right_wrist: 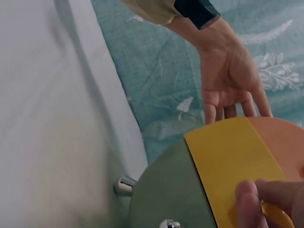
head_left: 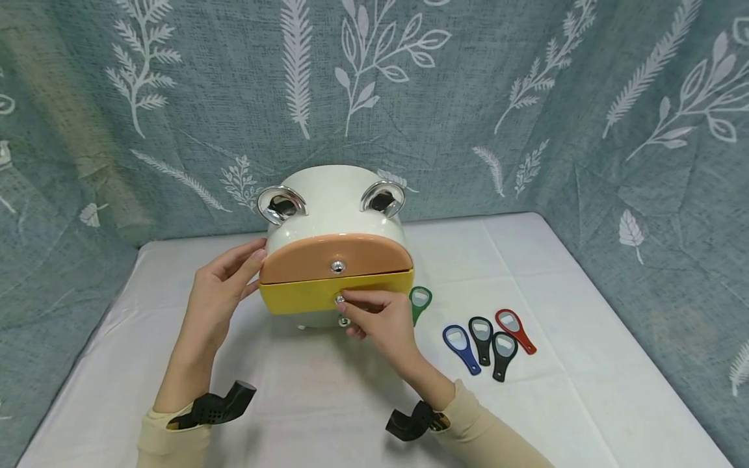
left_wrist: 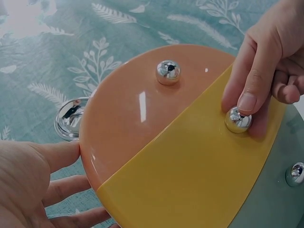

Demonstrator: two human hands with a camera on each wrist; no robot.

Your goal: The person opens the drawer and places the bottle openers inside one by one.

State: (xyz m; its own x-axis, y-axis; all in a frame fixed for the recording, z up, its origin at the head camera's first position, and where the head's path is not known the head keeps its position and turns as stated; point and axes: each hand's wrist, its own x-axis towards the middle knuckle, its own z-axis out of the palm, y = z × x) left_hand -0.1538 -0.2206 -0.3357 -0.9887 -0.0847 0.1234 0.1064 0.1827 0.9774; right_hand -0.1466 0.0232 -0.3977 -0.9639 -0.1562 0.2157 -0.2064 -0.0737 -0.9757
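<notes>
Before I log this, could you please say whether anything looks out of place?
Nothing looks damaged; the yellow drawer juts slightly past the orange drawer, but the right hand pinches its knob, so hardly odd.

Head view: green opener (head_left: 420,298) partly hidden behind right hand (head_left: 383,322); left sleeve (head_left: 173,442) and right sleeve (head_left: 491,432) cut by bottom edge; inside of yellow drawer (head_left: 298,296) out of sight. Left wrist view: left hand (left_wrist: 21,185) and lowest knob (left_wrist: 295,174) cut by side edges. Right wrist view: right hand blurred, cropped.
</notes>
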